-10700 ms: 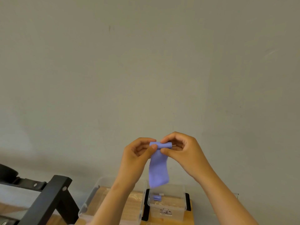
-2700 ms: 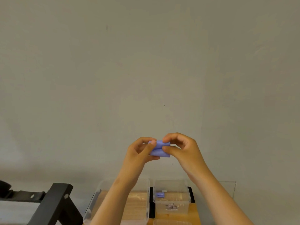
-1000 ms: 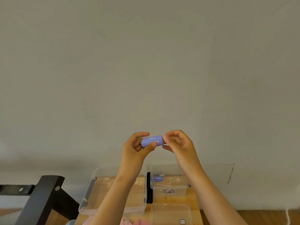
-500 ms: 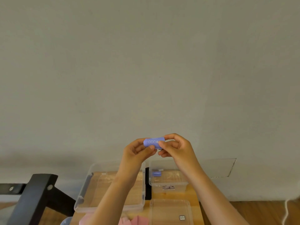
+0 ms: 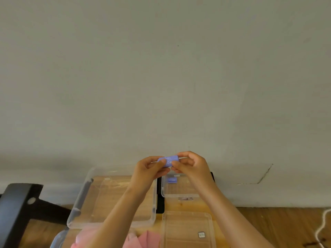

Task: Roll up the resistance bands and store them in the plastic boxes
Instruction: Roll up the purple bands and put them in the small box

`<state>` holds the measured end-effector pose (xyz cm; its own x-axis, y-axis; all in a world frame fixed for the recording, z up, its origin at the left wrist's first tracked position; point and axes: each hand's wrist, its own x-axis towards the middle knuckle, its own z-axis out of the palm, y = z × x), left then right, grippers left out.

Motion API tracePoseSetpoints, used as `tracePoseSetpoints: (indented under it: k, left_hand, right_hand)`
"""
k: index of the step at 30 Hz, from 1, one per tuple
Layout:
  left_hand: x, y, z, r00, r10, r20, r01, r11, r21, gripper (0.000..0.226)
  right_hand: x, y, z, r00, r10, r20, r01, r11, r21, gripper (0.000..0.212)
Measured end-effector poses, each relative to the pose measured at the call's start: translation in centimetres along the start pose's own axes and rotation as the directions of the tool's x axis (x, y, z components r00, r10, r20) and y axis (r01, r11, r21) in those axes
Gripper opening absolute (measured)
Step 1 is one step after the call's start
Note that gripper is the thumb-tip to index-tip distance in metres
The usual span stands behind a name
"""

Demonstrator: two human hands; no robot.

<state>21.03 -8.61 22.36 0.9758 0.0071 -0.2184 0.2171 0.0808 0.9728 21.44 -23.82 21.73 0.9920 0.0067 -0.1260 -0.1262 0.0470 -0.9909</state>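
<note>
- The purple band point(image 5: 169, 161), whose tail hung loose at first, is now a tight roll.
- Both hands have lowered it toward the small box point(image 5: 180, 192).

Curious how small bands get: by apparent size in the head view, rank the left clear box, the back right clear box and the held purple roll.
Largest: left clear box
Then: back right clear box
Smallest: purple roll, though nearest the camera

Pink bands point(image 5: 146, 241) half out of frame below; print on purple roll point(image 5: 170, 160) illegible.
</note>
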Motion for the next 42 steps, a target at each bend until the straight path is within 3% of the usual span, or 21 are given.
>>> tracePoseSetpoints:
  k: [6, 12, 15, 17, 19, 21, 25, 30, 42]
  left_hand:
    - [4.3, -5.6, -0.8, 1.000, -0.007, -0.030, 0.009, 0.998, 0.067, 0.010]
    - [8.7, -11.7, -1.8, 0.997, -0.058, -0.052, 0.064, 0.990, 0.125, 0.009]
    - [10.4, -14.9, -2.6, 0.992, -0.028, -0.121, 0.057, 0.966, 0.251, 0.014]
    - [11.1, -16.9, -3.5, 0.985, 0.078, -0.156, 0.005, 0.880, 0.475, 0.015]
    - [11.1, -18.6, -4.5, 0.973, 0.195, -0.121, -0.061, 0.730, 0.681, 0.020]
    - [11.3, -20.1, -5.1, 0.966, 0.254, -0.046, -0.127, 0.623, 0.772, 0.031]
    - [12.1, -23.1, -5.4, 0.968, 0.249, 0.015, -0.165, 0.595, 0.787, 0.049]
    - [12.7, -25.9, -4.9, 0.952, 0.303, -0.038, -0.199, 0.711, 0.674, 0.032]
    - [12.8, -26.8, -5.0, 0.931, 0.363, -0.022, -0.262, 0.711, 0.653, 0.029]
  right_hand:
    - [3.7, 5.7, -0.4, 0.975, 0.212, 0.067, -0.214, 0.976, 0.028, 0.017]
    - [7.7, 11.0, -0.7, 0.944, 0.320, 0.083, -0.309, 0.943, -0.123, 0.011]
    - [9.3, 13.6, -0.8, 0.922, 0.381, 0.063, -0.369, 0.918, -0.143, 0.009]
    - [10.2, 15.4, -1.2, 0.899, 0.436, 0.053, -0.424, 0.893, -0.150, 0.014]
    - [11.0, 17.3, -1.7, 0.872, 0.488, 0.045, -0.476, 0.866, -0.153, 0.012]
    - [11.7, 19.1, -2.2, 0.846, 0.532, 0.033, -0.515, 0.833, -0.201, 0.014]
    - [13.4, 22.2, -2.4, 0.811, 0.586, 0.005, -0.557, 0.774, -0.302, 0.024]
    - [15.9, 25.7, -1.9, 0.790, 0.613, -0.024, -0.571, 0.721, -0.393, 0.024]
    - [19.8, 30.6, -0.4, 0.647, 0.758, -0.079, -0.733, 0.590, -0.340, 0.010]
